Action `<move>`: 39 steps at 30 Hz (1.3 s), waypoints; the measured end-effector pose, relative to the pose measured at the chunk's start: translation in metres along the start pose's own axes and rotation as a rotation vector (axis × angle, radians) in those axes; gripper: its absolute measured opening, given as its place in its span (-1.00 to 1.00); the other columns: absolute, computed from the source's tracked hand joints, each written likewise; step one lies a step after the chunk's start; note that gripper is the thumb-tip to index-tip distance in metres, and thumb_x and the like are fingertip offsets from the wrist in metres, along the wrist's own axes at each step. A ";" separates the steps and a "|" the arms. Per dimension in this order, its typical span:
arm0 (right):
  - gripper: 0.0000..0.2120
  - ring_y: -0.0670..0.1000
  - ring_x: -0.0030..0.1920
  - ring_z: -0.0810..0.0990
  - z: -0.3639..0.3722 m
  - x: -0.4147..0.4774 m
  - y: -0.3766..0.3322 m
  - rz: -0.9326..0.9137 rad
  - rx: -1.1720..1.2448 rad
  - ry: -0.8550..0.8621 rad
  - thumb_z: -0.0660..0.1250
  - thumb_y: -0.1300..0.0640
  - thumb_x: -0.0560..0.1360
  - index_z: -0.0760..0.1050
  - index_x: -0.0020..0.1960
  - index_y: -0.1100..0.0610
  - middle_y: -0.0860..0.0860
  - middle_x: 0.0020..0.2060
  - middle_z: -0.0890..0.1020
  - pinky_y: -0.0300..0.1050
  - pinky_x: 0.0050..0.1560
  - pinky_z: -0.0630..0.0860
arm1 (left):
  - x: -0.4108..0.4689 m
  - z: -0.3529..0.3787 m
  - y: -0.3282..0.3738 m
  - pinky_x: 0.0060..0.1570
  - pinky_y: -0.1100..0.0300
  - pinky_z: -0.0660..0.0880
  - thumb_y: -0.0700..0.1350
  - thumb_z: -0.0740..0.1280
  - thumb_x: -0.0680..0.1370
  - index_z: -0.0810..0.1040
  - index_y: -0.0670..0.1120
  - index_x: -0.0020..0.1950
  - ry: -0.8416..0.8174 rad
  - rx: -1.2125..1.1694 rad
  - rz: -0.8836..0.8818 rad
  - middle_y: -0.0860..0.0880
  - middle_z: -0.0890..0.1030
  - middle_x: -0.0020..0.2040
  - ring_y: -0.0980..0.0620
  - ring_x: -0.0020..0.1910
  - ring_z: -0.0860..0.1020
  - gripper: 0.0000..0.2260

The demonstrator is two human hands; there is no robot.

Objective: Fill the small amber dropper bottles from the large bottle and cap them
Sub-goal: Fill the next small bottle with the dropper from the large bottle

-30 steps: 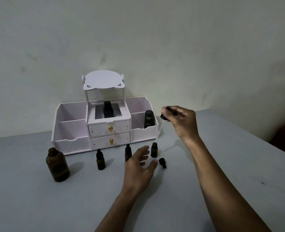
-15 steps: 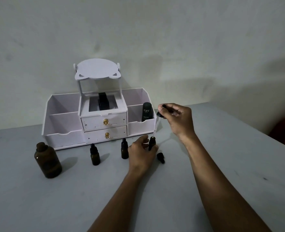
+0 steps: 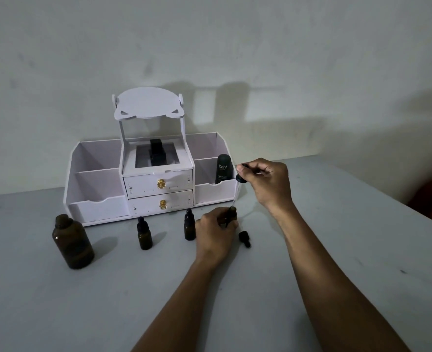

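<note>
My left hand [image 3: 216,233] grips a small open amber bottle [image 3: 231,214] standing on the table. My right hand [image 3: 267,180] pinches the black bulb of a dropper [image 3: 240,178]; its glass tube slants down with the tip at the bottle's mouth. Two capped small amber bottles [image 3: 144,233] [image 3: 189,225] stand to the left. The large amber bottle [image 3: 72,242] stands uncapped at the far left. A loose black dropper cap [image 3: 244,238] lies just right of my left hand.
A white desk organizer [image 3: 95,201] with two drawers and side bins stands against the wall; a dark Kahf tube [image 3: 222,168] sits in its right bin. The grey table's right edge [image 3: 387,196] runs diagonally beside my right arm.
My left hand moved forward from hovering over the table and closed around the open small bottle. My right hand brought the dropper's tip down to the bottle's mouth.
</note>
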State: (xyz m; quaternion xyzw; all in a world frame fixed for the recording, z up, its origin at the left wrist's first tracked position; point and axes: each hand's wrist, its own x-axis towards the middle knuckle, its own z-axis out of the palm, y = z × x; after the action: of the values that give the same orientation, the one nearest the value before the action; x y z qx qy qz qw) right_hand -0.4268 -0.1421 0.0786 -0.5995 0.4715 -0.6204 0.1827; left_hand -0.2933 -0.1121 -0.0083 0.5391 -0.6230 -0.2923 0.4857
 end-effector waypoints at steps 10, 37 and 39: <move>-0.91 -0.06 -0.26 0.68 0.001 0.000 -0.001 -0.013 -0.026 0.008 0.50 0.22 0.46 0.70 -0.13 0.27 0.09 -0.28 0.72 -0.38 -0.17 0.53 | 0.002 0.001 -0.003 -0.08 0.66 0.37 -0.19 0.50 0.48 0.67 -0.08 0.22 0.000 0.021 0.003 0.01 0.72 0.08 0.17 0.00 0.64 -0.69; -0.93 -0.13 -0.29 0.67 0.107 -0.039 -0.137 -0.070 0.493 -0.211 0.51 0.30 0.43 0.68 -0.11 0.17 -0.09 -0.31 0.73 -0.32 -0.16 0.55 | -0.072 -0.244 0.001 -0.28 0.22 0.57 -0.11 0.52 0.47 0.64 0.11 0.05 0.520 -0.051 0.104 0.12 0.67 -0.20 0.10 -0.28 0.63 -0.79; -0.93 -0.13 -0.31 0.65 0.127 -0.045 -0.142 -0.056 0.521 -0.229 0.50 0.33 0.43 0.68 -0.12 0.20 -0.08 -0.33 0.72 -0.31 -0.17 0.55 | -0.067 -0.263 -0.014 -0.23 0.26 0.55 0.02 0.50 0.41 0.60 0.16 0.10 0.554 -0.012 0.073 0.16 0.68 -0.12 0.13 -0.14 0.64 -0.72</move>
State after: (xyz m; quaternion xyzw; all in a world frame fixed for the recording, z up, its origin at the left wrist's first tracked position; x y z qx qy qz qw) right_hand -0.2527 -0.0835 0.1460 -0.6113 0.2558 -0.6538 0.3653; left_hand -0.0495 -0.0090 0.0542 0.5727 -0.4837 -0.1197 0.6510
